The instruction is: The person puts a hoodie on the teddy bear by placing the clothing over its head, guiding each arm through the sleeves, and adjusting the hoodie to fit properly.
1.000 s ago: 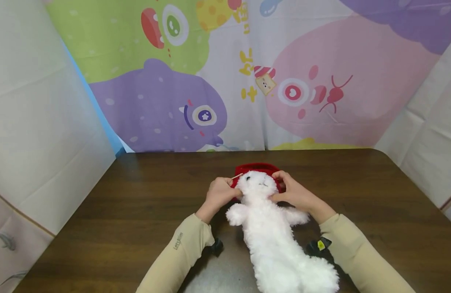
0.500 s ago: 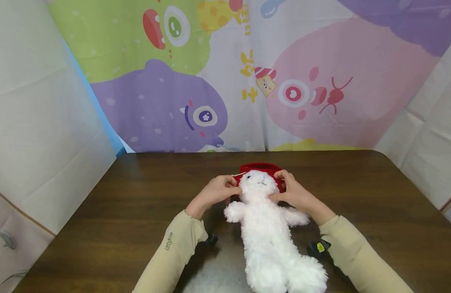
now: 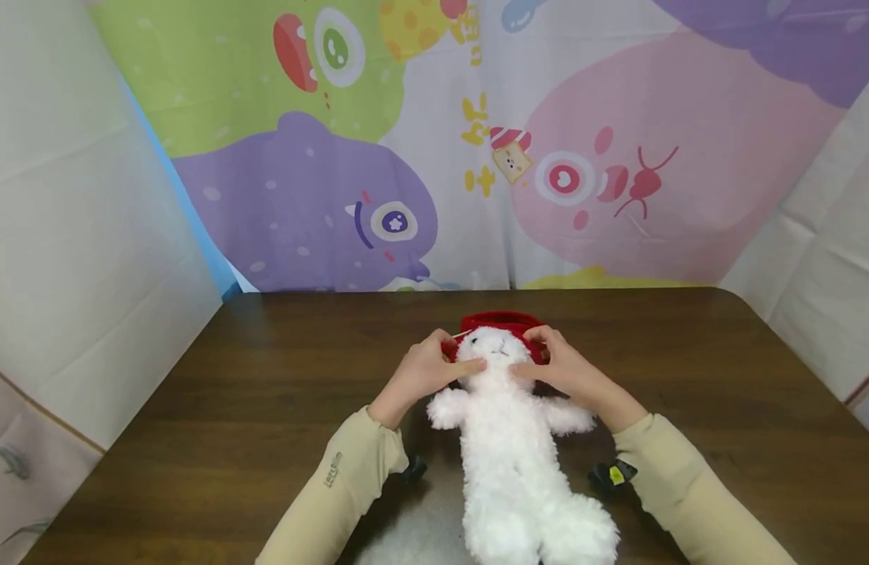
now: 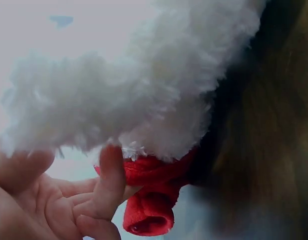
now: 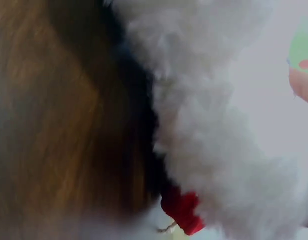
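Note:
A fluffy white plush toy (image 3: pixel 508 463) lies on its back, face up, its head away from me. Red fabric with a tube like a small sleeve (image 4: pixel 149 212) shows beneath and around its head; in the head view this red garment (image 3: pixel 503 318) forms a band behind the crown. My left hand (image 3: pixel 422 370) holds the head's left side, thumb across the chin, index finger at the red cloth beside a thin pale cord (image 3: pixel 463 334). My right hand (image 3: pixel 563 365) grips the other side, thumb at the neck. Fingertips behind the head are hidden.
A dark wooden table (image 3: pixel 216 424) carries everything. Black wrist devices (image 3: pixel 612 475) sit under both beige sleeves (image 3: pixel 689 479). A cartoon-printed curtain (image 3: pixel 470 220) hangs behind the table's far edge, and pale cloth walls (image 3: pixel 74 196) stand at the sides.
My left hand shifted out to the left, then came back in, its thumb now over the toy's chin. The toy's lower body swung left. My right thumb moved slightly inward.

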The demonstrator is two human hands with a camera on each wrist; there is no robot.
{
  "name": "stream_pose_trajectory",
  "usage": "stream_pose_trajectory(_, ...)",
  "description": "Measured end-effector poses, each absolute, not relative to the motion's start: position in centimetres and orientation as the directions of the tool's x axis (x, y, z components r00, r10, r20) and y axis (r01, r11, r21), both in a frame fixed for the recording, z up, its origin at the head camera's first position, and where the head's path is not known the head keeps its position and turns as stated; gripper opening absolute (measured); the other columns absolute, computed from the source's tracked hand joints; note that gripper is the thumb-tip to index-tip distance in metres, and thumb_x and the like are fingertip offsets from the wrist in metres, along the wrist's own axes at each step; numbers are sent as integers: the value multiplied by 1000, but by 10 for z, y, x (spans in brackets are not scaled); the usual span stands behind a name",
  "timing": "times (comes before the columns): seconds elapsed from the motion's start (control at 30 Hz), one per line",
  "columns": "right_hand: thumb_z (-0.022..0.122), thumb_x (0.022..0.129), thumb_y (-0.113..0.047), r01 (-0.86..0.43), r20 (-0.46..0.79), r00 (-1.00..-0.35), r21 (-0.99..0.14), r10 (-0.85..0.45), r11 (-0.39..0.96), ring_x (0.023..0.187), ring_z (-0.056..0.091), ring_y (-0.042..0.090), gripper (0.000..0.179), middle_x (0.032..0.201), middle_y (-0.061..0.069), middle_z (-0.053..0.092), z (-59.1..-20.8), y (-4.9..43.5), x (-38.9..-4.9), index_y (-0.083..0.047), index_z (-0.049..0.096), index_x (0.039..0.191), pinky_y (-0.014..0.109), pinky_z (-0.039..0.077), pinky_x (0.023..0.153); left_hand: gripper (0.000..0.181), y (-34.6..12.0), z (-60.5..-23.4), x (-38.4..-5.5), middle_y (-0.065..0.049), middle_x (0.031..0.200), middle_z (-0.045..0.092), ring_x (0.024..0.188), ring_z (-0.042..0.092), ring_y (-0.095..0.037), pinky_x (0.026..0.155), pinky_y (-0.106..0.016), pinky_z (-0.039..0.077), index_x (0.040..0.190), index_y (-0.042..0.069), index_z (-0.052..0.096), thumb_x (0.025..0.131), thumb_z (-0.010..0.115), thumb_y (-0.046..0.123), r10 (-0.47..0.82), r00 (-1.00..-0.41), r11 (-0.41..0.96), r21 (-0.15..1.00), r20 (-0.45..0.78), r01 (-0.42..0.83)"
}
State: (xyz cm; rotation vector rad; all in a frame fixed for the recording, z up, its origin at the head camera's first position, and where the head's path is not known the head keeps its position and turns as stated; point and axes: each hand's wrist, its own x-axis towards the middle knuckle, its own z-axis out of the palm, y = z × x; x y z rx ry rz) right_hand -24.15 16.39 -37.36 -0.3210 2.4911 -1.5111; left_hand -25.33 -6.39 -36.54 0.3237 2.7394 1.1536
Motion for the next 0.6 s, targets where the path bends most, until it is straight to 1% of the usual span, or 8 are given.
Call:
stream_pose_trajectory(0.07,61,85,-34,-49,-80,-957,-903,-279,427,109,37,30,62,129,17,32,-372,162,-241,-3,32,128,39,42,84,59,-63,-365,-253,-2,74,54,64,50,-15,57,-26,41,106,7,51,72,68,53,258,-965,693,703,-36,159)
stream_pose_trajectory(0.1,60,85,-37,-34,-87,-960,-907,-265,420,109,39,29,63,130,17,33,-372,161,-241,-3,32,130,38,42,84,60,-63,-365,-254,-3,75,55,65,51,-16,57,-27,42,109,7,51,73,68,52,262,-965,697,696,-21,174)
stream_pose_trajectory(0.2,59,86,-38,9,-97,-972,-925,-214,380,108,41,29,65,132,18,33,-370,158,-241,0,33,131,38,44,83,57,-61,-365,-253,-3,73,54,64,50,-17,57,-27,41,108,8,51,74,68,49,278,-961,680,706,2,198)
stream_pose_trajectory(0.33,62,85,-32,58,-121,-980,-933,-159,355,112,38,30,64,136,20,29,-369,157,-239,4,34,130,40,44,86,52,-58,-367,-252,-4,74,50,65,46,-17,58,-27,40,108,7,49,75,71,41,281,-960,608,774,-1,177)
stream_pose_trajectory(0.47,62,85,-30,63,-122,-982,-931,-145,359,118,33,32,65,138,20,27,-367,155,-238,5,32,130,41,43,89,43,-54,-369,-251,-3,78,50,69,45,-16,59,-26,39,100,6,51,74,73,33,246,-969,543,828,1,138)
stream_pose_trajectory(0.53,62,85,-30,52,-109,-985,-927,-135,371,117,33,31,62,138,20,29,-367,154,-238,5,34,128,39,44,86,36,-52,-370,-250,-2,72,49,64,44,-16,56,-25,38,92,6,53,74,73,29,227,-974,530,837,14,136)
stream_pose_trajectory(0.6,61,86,-27,16,-77,-986,-929,-150,370,114,35,31,50,135,21,31,-369,153,-238,7,42,119,36,44,81,31,-51,-371,-248,0,65,43,60,41,-15,53,-24,36,84,5,53,75,72,28,212,-977,551,821,36,150)
